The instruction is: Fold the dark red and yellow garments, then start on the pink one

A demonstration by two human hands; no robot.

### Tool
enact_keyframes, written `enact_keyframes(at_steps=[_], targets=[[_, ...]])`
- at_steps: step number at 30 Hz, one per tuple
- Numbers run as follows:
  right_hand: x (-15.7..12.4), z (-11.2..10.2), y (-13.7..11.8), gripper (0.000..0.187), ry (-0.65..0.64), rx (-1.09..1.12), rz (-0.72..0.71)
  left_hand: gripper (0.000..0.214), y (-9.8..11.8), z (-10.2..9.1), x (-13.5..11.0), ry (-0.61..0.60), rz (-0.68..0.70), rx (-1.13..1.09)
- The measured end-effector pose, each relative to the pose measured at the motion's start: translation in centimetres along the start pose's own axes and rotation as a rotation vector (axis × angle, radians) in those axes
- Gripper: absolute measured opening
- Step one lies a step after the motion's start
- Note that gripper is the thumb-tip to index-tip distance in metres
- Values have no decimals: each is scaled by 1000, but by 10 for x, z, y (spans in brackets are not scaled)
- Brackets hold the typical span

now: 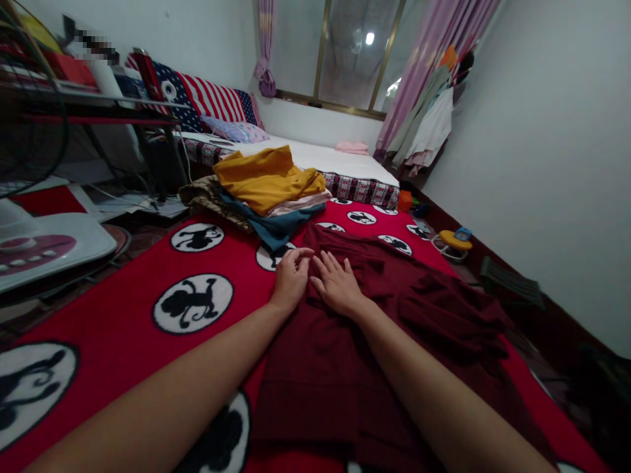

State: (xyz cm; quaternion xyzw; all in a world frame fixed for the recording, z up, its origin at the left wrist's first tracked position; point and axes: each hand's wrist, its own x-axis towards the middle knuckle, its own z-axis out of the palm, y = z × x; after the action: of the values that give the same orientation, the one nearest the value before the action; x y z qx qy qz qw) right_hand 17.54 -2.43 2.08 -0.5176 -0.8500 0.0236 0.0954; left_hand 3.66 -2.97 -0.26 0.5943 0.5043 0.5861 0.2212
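The dark maroon garment (308, 394) lay spread across the middle and right of the red patterned blanket (123, 322), its near left part fairly smooth, its far middle and right side bunched into loose, thick creases.

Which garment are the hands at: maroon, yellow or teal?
The maroon garment, spread out with the right hand on it and left hand at its edge; the yellow garment and teal garment lie piled beyond.
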Motion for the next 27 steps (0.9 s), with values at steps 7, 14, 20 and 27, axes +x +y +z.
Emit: enact_keyframes(at_steps=[7, 14, 20, 27], targets=[[-23, 4, -6, 62, -80, -52, -45, 39, 7, 2, -4, -302, 162, -50], [-105, -22, 4, 50, -75, 201, -225, 42, -3, 7, -4, -441, 213, 162], [-150, -76, 59, 21, 79, -35, 130, 37, 0, 7, -5, -472, 213, 297], [-170, -81, 105, 20, -106, -358, 415, 30, -1, 10, -7, -431, 253, 321]])
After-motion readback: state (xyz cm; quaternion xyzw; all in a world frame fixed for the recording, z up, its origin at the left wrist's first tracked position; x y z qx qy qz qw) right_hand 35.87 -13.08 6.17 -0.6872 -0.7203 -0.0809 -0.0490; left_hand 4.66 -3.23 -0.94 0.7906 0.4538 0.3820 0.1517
